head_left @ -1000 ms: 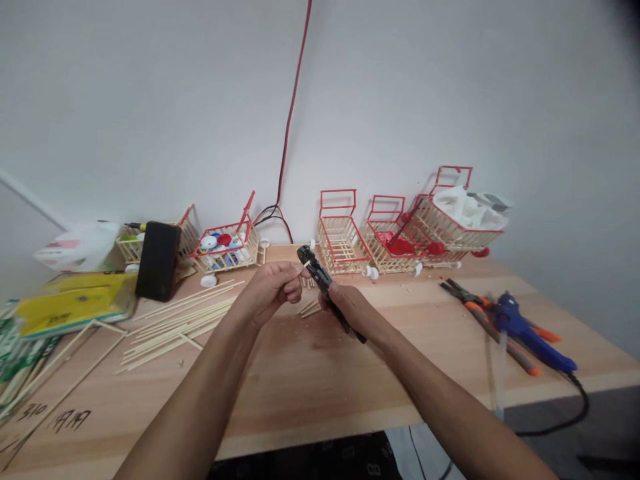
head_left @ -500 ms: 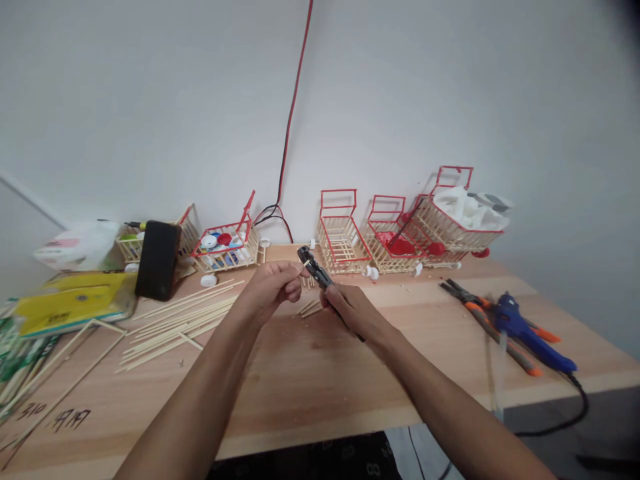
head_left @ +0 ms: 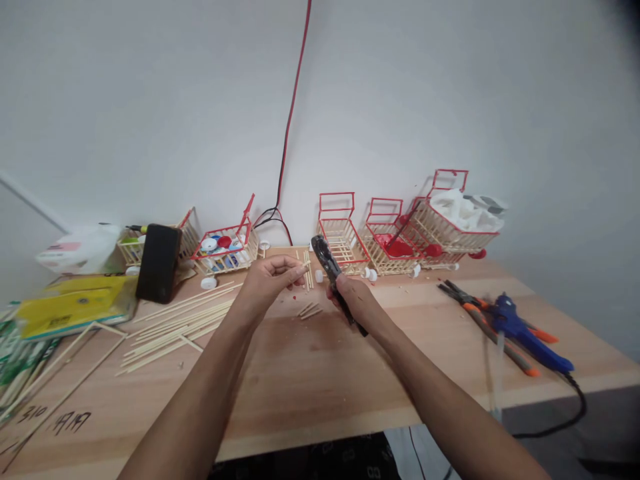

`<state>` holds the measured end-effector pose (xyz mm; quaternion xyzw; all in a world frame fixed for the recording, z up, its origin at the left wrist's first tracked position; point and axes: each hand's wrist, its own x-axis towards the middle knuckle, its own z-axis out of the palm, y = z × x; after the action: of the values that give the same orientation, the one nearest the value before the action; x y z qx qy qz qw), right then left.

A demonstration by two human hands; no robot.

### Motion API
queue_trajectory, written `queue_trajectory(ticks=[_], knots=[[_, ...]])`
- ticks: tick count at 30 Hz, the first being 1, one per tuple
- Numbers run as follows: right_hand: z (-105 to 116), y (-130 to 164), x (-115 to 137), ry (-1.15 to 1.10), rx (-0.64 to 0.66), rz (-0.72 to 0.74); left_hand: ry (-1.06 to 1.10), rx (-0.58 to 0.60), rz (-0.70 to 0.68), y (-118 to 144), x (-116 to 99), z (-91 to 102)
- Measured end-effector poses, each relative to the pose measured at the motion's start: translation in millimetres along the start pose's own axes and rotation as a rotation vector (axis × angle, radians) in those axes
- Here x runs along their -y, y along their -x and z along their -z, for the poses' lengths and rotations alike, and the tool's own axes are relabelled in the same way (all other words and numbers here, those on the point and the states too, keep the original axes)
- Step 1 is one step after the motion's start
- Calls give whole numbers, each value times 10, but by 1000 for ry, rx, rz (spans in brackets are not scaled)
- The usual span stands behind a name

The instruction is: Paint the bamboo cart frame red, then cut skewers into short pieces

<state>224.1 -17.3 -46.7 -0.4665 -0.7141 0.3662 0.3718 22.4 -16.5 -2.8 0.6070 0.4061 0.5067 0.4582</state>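
My left hand (head_left: 273, 280) is closed in a pinch, with the pale end of a short wooden stick (head_left: 306, 265) showing at the fingertips. To its right, my right hand (head_left: 353, 298) wraps round the handles of dark pliers (head_left: 326, 257), whose head points up and left. A gap separates the pliers' head from the stick. On the table behind my left fingertips lie several thin stick pieces (head_left: 309, 277). Short cut sticks (head_left: 310, 311) rest between and below the two hands.
Small stick-built carts with red trim, including an empty one (head_left: 343, 243) and one holding bottle caps (head_left: 223, 250), line the wall. Long sticks (head_left: 175, 333), a phone (head_left: 159, 263) and a yellow packet (head_left: 80, 303) are left. Orange-handled pliers (head_left: 493, 333) and a blue glue gun (head_left: 530, 337) lie right.
The pliers have moved right, away from my left fingertips, and their head has turned. My left hand has shifted slightly, still pinching, and the stick pieces behind it now show more.
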Motion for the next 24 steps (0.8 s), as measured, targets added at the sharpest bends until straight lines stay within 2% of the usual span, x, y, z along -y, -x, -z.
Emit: queue_trajectory(ticks=[6, 11, 14, 17, 20, 22, 24], knots=[[-8, 52, 95, 264, 3, 131, -46, -29, 46, -13, 42, -15], [-11, 53, 81, 263, -64, 108, -51, -19, 62, -10, 36, -43], [-16, 56, 74, 277, -16, 137, -20, 10, 79, -7, 54, -47], [-5, 28, 33, 204, -54, 78, 119, 5, 133, -9, 84, -32], [14, -32, -57, 7, -106, -35, 345, 19, 302, -14, 101, -5], [19, -70, -124, -109, -106, -87, 437, 48, 384, -15, 100, 13], [16, -97, -180, -171, -79, -112, 464, 74, 402, -14, 93, 26]])
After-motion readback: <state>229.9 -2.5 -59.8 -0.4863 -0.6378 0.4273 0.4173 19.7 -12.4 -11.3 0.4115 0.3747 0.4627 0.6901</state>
